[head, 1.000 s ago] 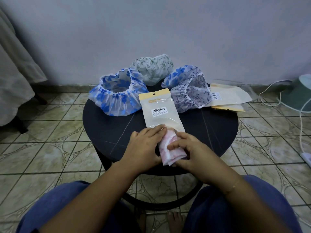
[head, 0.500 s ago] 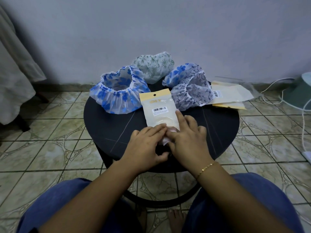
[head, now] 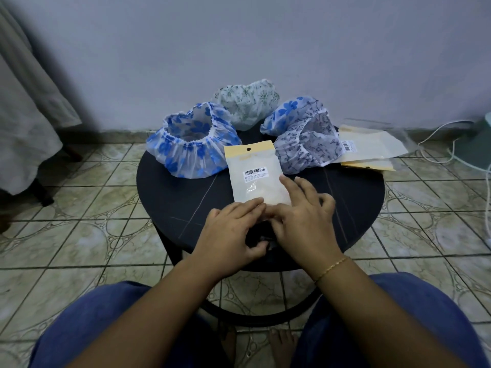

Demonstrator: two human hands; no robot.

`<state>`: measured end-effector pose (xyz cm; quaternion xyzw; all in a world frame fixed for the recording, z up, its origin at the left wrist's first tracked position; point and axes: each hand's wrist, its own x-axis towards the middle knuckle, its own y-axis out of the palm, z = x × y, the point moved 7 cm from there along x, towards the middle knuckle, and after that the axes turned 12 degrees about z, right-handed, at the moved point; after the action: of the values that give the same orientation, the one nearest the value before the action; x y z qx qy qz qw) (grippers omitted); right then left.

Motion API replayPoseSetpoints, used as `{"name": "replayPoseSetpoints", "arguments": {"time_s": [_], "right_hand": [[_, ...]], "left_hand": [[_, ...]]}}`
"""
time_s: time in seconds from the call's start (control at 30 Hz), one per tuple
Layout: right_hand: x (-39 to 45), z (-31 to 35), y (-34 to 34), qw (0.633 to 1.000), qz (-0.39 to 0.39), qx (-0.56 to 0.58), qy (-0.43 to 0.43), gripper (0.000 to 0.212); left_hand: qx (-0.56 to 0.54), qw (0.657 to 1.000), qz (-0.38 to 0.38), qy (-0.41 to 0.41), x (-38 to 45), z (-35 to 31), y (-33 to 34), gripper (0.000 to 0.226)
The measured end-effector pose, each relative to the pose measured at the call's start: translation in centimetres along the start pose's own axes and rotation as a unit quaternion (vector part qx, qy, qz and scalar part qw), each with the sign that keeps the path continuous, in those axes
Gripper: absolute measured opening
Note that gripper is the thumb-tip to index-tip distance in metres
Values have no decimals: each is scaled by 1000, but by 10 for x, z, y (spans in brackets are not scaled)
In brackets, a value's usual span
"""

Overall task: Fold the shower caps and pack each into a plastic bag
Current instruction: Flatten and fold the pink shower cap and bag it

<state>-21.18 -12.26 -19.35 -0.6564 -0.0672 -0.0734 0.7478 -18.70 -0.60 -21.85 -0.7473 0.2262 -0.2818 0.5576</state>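
The plastic bag (head: 256,176) lies flat near the front middle of the round black desk (head: 172,187), its tan header card pointing away and a barcode label on its face; something pale shows faintly through it. The left hand (head: 231,235) rests at the bag's near edge with fingers laid straight across it. The right hand (head: 301,219) presses flat on the bag's near right part, fingers spread and straight. Beyond the bag, a blue-flowered shower cap (head: 194,146) sits open to the left, a grey-patterned cap (head: 305,143) to the right, and a green-sprigged cap (head: 247,102) behind them. Spare bags (head: 369,144) lie stacked at the far right edge.
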Motion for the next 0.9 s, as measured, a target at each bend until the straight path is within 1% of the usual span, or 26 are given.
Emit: {"name": "replayPoseSetpoints", "arguments": {"time_s": [0.07, 0.2, 0.3, 0.43, 0.5, 0.53, 0.6, 0.63, 0.7, 0.77, 0.8, 0.87, 0.9], "right_hand": [[-1, 0, -3, 1000, 3, 11, -7, 17], [2, 5, 4, 997, 67, -22, -20, 35], [2, 2, 14, 992, 117, -49, -19, 38], [-1, 1, 23, 984, 174, -31, -8, 38], [-1, 0, 20, 985, 171, -6, -5, 36], [1, -3, 15, 988, 155, 17, 0, 34], [4, -10, 2, 989, 112, 92, 16, 28], [5, -17, -3, 984, 93, 146, 30, 25], [8, -30, -8, 955, 69, 281, 64, 24], [10, -42, -5, 910, 56, 399, 102, 22], [12, -47, 0, 888, 64, 438, 126, 19], [15, -54, 14, 848, 94, 493, 170, 14], [17, -56, 21, 829, 107, 516, 189, 21]], "left_hand": [[-5, 1000, -4, 0, 0, 0, 0, 67], [6, 1000, -5, 1, 0, -1, 0, 65], [15, 1000, -13, 3, -2, -1, -1, 61], [33, 999, -20, -2, -4, -1, -2, 59], [37, 999, -11, -10, -5, 0, -1, 59], [29, 1000, -5, -12, -5, 0, -1, 58], [-13, 1000, 4, -18, -5, 1, -3, 56], [-50, 998, 12, -26, -4, 3, -3, 55], [-157, 986, 27, -49, -2, 9, -4, 53], [-257, 963, 34, -74, 0, 17, -4, 50], [-289, 953, 28, -88, 1, 21, -5, 46], [-336, 934, -8, -118, 1, 29, -10, 30], [-351, 926, -32, -136, 2, 34, -12, 22]]}}
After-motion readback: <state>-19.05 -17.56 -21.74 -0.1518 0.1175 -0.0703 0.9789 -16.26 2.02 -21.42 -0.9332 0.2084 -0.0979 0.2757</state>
